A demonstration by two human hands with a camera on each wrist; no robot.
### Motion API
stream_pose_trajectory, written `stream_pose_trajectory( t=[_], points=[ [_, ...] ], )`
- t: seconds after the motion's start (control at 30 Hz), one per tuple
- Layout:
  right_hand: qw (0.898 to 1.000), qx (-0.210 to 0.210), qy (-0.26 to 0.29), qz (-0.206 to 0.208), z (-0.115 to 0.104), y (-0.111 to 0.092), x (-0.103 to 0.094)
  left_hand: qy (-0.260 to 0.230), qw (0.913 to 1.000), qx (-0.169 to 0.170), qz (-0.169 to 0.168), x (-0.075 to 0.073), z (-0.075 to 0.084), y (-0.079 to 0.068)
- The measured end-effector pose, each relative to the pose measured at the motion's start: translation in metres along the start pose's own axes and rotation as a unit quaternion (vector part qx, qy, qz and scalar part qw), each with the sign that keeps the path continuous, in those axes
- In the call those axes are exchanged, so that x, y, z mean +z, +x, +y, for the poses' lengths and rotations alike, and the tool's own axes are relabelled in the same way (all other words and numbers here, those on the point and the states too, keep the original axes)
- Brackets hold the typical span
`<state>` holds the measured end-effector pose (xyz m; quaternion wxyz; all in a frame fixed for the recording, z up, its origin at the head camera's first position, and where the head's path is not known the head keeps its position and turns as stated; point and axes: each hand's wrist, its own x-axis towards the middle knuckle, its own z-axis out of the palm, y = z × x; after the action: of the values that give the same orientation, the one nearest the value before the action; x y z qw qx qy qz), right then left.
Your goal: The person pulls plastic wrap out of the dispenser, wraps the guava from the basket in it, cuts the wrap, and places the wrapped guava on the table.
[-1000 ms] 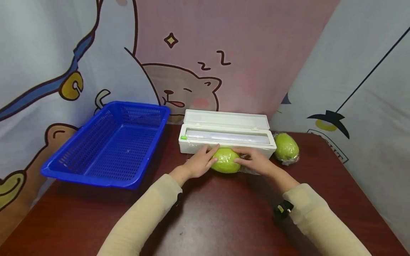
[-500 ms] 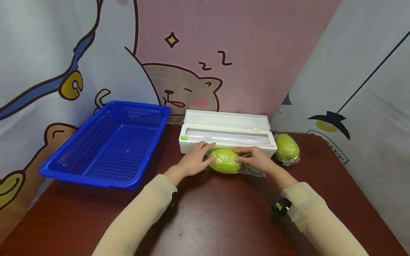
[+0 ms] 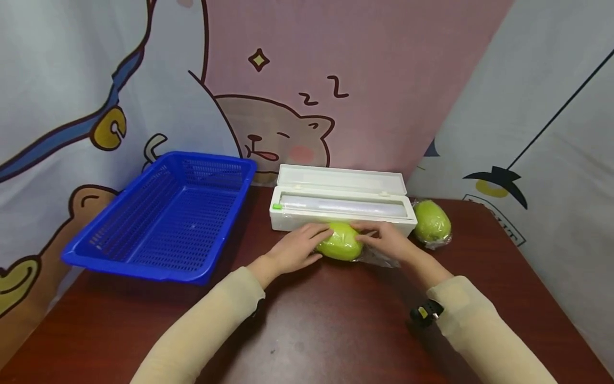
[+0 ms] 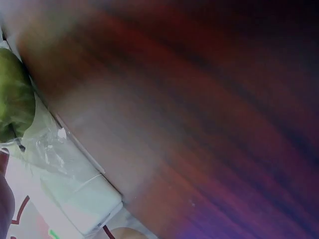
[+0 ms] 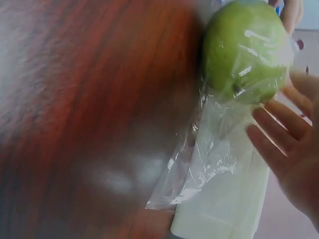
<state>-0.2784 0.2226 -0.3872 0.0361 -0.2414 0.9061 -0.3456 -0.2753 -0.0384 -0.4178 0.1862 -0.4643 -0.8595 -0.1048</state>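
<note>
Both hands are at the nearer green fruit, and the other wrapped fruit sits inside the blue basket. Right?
Not quite. The other wrapped fruit is on the table, right of the white box, not in the blue basket, as the head view shows. The left hand and right hand are at the nearer green fruit.

So the head cam sits highest and looks forward and down over the tabletop [image 3: 331, 320], wide enough to get the blue basket [image 3: 177, 229], the white box [image 3: 288, 220], both forearms [image 3: 206, 328] and the cartoon backdrop [image 3: 384, 80]. Left wrist cam is way closer and tipped well over, mostly blurry tabletop, with the green fruit [image 4: 15, 97] cut off at its left edge and one end of the box lower left. Right wrist cam's turned sideways, right up near the fruit and the right hand [image 5: 294, 149], so fruit and box show in all three views.
</note>
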Motion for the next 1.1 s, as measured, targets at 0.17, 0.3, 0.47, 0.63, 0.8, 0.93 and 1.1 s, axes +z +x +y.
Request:
stream_pose_trajectory(
  t=[0.17,0.3,0.47,0.63,0.8,0.93,1.1],
  points=[
    [0.98,-0.125,-0.146,0.041,-0.006,-0.012,0.007,0.0,0.9999,0.008,0.008,0.0,-0.003,0.001],
    [0.948,-0.181,-0.261,0.008,-0.006,-0.019,0.017,0.001,0.9998,0.011,0.013,0.0,-0.004,0.001],
    [0.932,-0.18,-0.315,-0.005,0.001,-0.018,0.023,0.008,0.9997,0.019,0.012,0.001,-0.006,0.001],
    [0.914,-0.212,-0.347,0.014,0.01,-0.016,0.027,0.019,0.9997,0.018,0.004,0.001,-0.006,0.0],
    [0.903,-0.243,-0.351,0.047,0.019,-0.014,0.032,-0.007,0.9979,-0.022,-0.06,0.0,-0.006,-0.003],
    [0.903,-0.261,-0.334,0.068,0.023,-0.011,0.035,-0.06,0.9916,-0.058,-0.099,0.001,-0.009,-0.006],
    [0.908,-0.267,-0.31,0.088,0.022,-0.009,0.033,-0.097,0.9873,-0.057,-0.112,-0.001,-0.01,-0.002]
  ],
)
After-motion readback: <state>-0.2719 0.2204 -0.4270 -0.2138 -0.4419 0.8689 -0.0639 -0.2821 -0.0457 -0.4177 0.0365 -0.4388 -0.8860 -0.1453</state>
